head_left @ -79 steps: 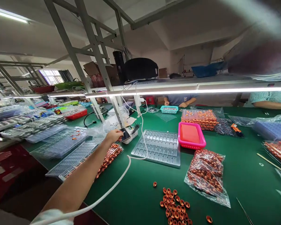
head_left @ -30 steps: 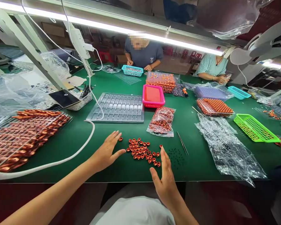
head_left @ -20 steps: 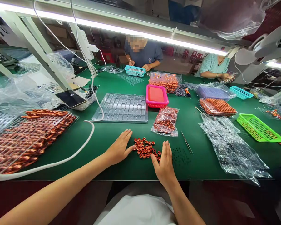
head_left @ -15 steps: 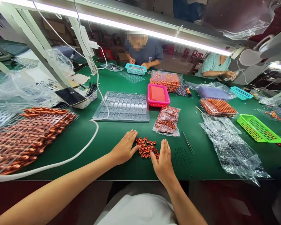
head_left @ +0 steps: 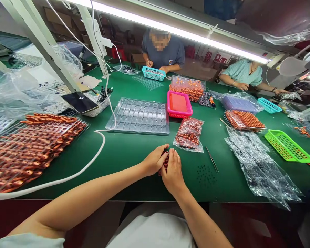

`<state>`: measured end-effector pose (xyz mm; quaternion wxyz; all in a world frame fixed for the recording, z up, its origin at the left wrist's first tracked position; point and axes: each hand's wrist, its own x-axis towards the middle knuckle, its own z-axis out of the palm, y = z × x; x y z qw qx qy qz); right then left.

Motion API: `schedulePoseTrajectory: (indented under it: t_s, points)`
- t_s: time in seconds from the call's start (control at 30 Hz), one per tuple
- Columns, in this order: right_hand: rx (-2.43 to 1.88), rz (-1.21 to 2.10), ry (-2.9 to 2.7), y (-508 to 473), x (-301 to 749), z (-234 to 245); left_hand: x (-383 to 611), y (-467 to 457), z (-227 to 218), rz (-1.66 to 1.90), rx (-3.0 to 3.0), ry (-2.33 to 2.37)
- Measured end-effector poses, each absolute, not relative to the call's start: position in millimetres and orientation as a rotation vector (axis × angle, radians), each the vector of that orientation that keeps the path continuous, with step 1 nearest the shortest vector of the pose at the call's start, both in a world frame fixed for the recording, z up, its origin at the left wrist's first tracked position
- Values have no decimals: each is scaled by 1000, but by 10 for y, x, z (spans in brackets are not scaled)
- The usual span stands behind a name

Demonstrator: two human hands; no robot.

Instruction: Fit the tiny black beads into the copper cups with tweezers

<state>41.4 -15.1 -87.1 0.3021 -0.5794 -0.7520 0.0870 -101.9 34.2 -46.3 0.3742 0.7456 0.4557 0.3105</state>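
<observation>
Small copper-orange cup-shaped parts (head_left: 165, 163) lie heaped together on the green table, mostly hidden by my hands. My left hand (head_left: 154, 161) curves round the heap from the left, its fingertips near those of the other hand. From the right, my right hand (head_left: 172, 173) closes against the same parts, fingers together. Tweezers (head_left: 212, 159) rest to the right of my hands, beside scattered tiny black pieces (head_left: 205, 175). A clear bag of orange parts (head_left: 188, 134) lies just beyond my fingers.
A clear compartment tray (head_left: 141, 116) and a pink basket (head_left: 179, 112) stand ahead. Stacked trays of orange parts (head_left: 38, 148) and a white cable (head_left: 93, 162) are leftward. Plastic bags (head_left: 258, 165) and a green basket (head_left: 289, 146) lie rightward. Two people (head_left: 162, 51) work opposite.
My hands have come together, pushing the spread-out orange parts into a tight heap between them. The view has shifted slightly. One person across the table has moved their hands apart.
</observation>
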Motion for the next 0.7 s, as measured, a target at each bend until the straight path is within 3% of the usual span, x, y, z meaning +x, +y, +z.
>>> schedulePoseTrajectory:
  t_s: [0.37, 0.7]
  points:
    - [-1464, 239, -2237, -326, 816, -603, -1418, 489, -463, 969, 1646, 1159]
    - [-1384, 105, -2504, 29, 517, -608, -1294, 436, -523, 1082, 1540, 1160]
